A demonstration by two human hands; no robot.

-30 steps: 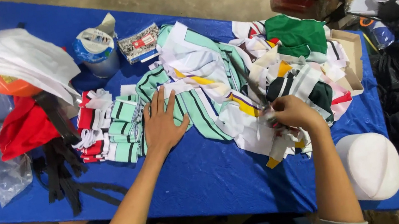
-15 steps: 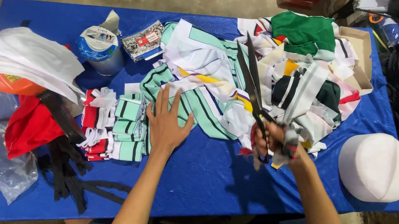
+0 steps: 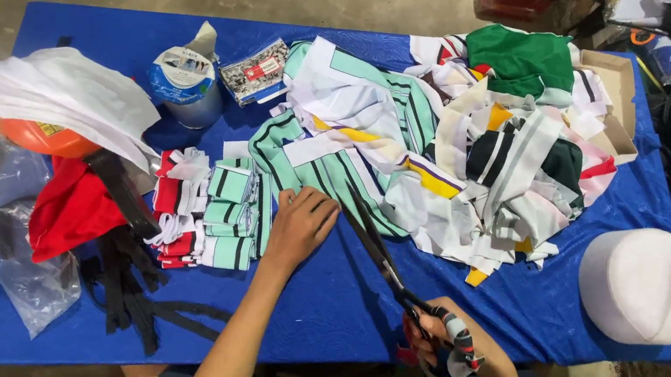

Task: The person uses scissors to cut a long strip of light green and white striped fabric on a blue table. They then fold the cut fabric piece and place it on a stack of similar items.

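**Scissors lined up at the striped cloth**

My left hand [image 3: 298, 225] lies flat, fingers released and spread, pressing the mint-striped fabric [image 3: 323, 164] onto the blue table [image 3: 300, 309] so the edge stays taut and does not slide. My right hand [image 3: 448, 349], near the table's front edge, is clenched through the wrapped handles of the long scissors [image 3: 381, 253]; the blades point away from me, slightly parted, their tips just beside my left fingertips at the cloth's near edge. To the left sits a stack of folded striped pieces [image 3: 220, 215], kept apart from the loose heap of scraps [image 3: 506, 145] on the right. A white cap [image 3: 638, 285] rests at the near right corner.
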